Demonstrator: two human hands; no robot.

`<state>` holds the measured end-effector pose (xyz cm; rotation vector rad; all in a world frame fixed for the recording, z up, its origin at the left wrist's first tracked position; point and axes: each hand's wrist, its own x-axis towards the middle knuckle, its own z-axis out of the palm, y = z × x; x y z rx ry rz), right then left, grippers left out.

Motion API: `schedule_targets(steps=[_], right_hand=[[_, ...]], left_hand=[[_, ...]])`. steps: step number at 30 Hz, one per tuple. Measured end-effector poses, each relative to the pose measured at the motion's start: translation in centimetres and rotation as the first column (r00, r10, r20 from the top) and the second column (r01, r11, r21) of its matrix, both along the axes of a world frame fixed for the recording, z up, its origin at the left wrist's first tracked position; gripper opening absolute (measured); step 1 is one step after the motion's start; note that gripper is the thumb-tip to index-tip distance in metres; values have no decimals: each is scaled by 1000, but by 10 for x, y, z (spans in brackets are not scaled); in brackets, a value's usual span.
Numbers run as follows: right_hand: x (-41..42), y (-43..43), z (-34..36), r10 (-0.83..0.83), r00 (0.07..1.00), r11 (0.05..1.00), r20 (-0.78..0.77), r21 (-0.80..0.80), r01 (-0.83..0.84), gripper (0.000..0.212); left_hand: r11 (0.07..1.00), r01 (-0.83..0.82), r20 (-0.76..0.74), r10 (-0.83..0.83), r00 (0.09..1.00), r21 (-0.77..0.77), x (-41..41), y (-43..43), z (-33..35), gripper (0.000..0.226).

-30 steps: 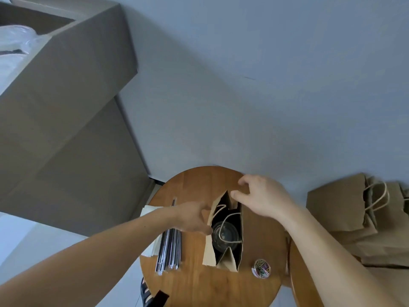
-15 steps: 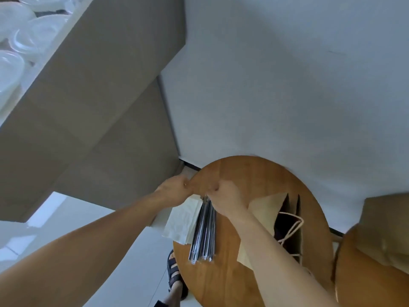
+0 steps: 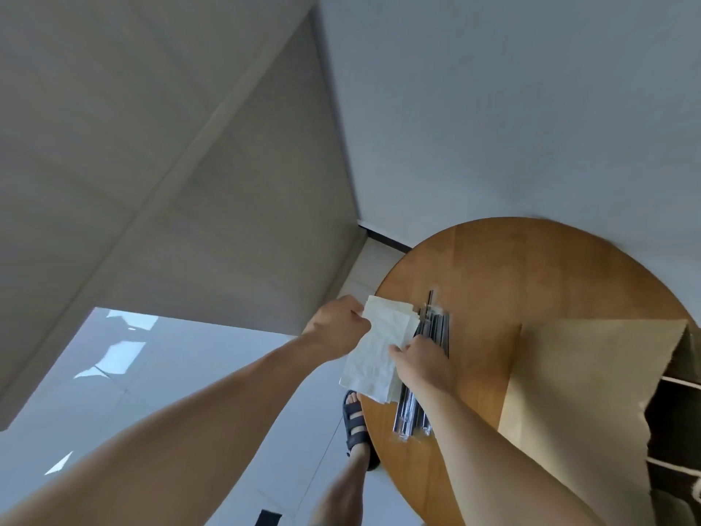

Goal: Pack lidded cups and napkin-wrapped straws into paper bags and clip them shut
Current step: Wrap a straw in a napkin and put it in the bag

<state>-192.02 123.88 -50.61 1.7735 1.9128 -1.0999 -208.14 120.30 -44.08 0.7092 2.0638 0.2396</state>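
Observation:
A stack of white napkins point(image 3: 375, 354) hangs over the left rim of the round wooden table point(image 3: 512, 267). My left hand point(image 3: 335, 330) pinches the far corner of the top napkin. My right hand point(image 3: 423, 360) presses down on the napkins' right edge, fingertips on the paper. Beside them lies a bundle of black straws in clear wrappers point(image 3: 428, 370), partly under my right hand. A brown paper bag point(image 3: 580, 392) stands open at the right; its inside is dark and cut off by the frame, so the cup is hidden.
A grey cabinet side point(image 3: 170, 176) rises at the left and a pale wall point(image 3: 512, 108) stands behind the table. Below the table's rim my sandalled foot point(image 3: 356, 423) rests on the glossy white floor.
The view swung left, away from the bag. Both hands left the bag's mouth and came to the napkins; the left hand now pinches the top napkin's corner.

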Motion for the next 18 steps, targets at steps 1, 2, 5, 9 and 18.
schedule_targets(steps=[1, 2, 5, 9, 18], right_hand=[[-2, -1, -4, -1, 1000, 1000, 18, 13, 0, 39], [-3, -2, -6, -2, 999, 1000, 33, 26, 1, 38], [-6, -4, -10, 10, 998, 998, 67, 55, -13, 31], [-5, -4, -11, 63, 993, 993, 104, 97, -73, 25], [-8, 2, -13, -26, 999, 1000, 39, 18, 25, 24]], left_hand=[[1000, 6, 2, -6, 1000, 5, -1, -2, -3, 38], [1000, 11, -2, -11, 1000, 2, -1, -3, -5, 37], [1000, 17, -9, -17, 1000, -2, 0, -7, -10, 38], [1000, 18, -12, -17, 1000, 14, 1, -11, -9, 36], [999, 20, 10, -21, 1000, 24, 0, -13, -3, 38]])
